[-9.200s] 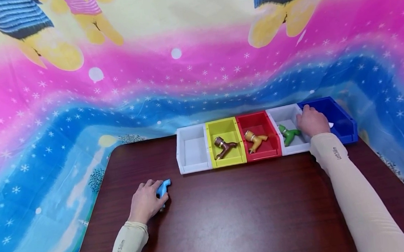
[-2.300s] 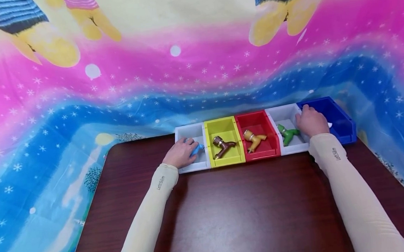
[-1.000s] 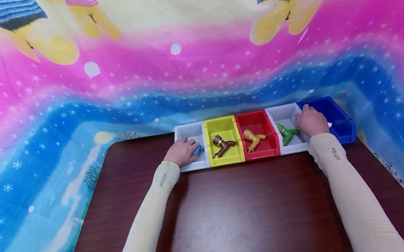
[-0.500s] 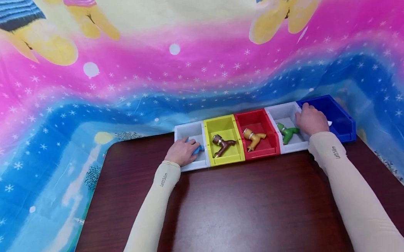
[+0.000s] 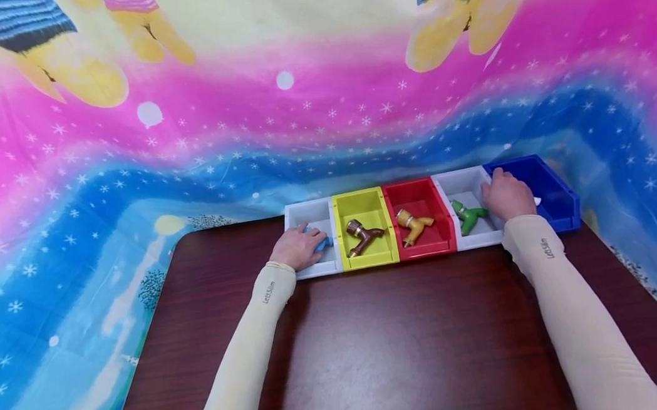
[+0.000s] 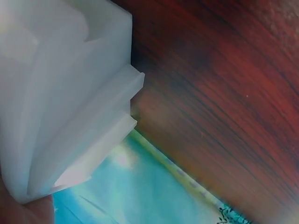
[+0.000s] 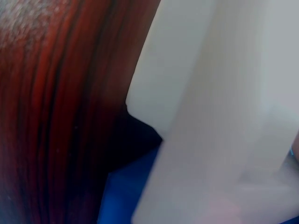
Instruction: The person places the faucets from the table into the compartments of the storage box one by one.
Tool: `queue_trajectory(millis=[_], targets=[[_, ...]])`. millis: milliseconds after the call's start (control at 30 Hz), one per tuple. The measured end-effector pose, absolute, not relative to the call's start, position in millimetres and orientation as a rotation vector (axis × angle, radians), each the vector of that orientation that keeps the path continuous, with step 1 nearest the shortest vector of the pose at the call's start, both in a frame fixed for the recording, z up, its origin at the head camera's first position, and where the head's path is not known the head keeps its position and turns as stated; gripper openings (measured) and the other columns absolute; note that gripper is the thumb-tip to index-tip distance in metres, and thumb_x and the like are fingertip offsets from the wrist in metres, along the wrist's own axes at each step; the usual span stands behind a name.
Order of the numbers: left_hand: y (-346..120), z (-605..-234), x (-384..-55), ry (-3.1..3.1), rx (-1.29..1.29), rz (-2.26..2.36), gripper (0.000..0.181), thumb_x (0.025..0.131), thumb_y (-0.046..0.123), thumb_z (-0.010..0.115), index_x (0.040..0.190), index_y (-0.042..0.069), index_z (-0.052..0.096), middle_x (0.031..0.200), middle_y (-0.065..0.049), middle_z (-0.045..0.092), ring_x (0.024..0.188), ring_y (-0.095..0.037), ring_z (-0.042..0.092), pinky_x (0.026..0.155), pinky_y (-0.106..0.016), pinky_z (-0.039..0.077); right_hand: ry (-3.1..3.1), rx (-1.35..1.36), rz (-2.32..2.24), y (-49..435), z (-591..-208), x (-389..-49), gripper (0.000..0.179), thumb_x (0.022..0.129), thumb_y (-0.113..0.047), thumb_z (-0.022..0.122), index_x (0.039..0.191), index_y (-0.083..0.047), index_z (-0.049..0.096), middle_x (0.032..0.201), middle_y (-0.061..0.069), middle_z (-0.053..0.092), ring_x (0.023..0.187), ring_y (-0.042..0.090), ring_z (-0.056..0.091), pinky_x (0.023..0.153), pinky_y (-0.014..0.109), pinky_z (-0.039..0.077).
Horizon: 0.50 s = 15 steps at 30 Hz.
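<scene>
At the left end of the bin row, my left hand [image 5: 297, 247] reaches into a white bin [image 5: 309, 212] and holds a light blue tap [image 5: 324, 243], mostly covered by the fingers. In the left wrist view a fingertip [image 6: 37, 210] shows below the white bin wall [image 6: 79, 107]. My right hand [image 5: 508, 195] lies over the border between the second white bin [image 5: 462, 181] and the blue bin [image 5: 547, 185]. A small white tip [image 5: 537, 201] shows beside it in the blue bin. The right fingers' undersides are hidden, so their hold cannot be told.
A brown tap [image 5: 364, 235] lies in the yellow bin [image 5: 356, 201], a yellow-orange tap [image 5: 414, 226] in the red bin [image 5: 412, 192]. A green tap [image 5: 467, 216] lies in the second white bin. The bins stand along the back of the dark wooden table [image 5: 393, 339], before a printed cloth [image 5: 324, 130].
From the table's left side, my left hand has carried the light blue tap into the left white bin. Over the last second both hands have stayed nearly still.
</scene>
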<state>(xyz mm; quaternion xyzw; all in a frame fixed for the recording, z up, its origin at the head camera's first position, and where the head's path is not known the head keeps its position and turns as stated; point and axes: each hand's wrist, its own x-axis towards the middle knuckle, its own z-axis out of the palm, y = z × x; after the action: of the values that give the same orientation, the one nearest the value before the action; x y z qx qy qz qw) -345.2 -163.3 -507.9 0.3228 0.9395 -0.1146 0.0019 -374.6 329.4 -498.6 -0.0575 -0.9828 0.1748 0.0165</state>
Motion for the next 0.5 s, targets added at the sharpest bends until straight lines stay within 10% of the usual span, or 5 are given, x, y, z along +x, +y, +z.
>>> queue_trajectory(millis=[500], targets=[[-158.7,-502.9,-343.4,2.905,0.935,-0.388,0.045,0.105,0.037,0.056,0.146,0.018,0.056,0.145,-0.003,0.064,0.141,-0.040,0.051,0.115,-0.049,0.044,-3.050,-0.155,0.560,332.7,-500.6,-374.9,0.066,0.110,-0.031,0.043,0.148,0.021,0.030,0.132,0.045,0.046,0.114,0.064,0.051,0.099,0.075,0.042]])
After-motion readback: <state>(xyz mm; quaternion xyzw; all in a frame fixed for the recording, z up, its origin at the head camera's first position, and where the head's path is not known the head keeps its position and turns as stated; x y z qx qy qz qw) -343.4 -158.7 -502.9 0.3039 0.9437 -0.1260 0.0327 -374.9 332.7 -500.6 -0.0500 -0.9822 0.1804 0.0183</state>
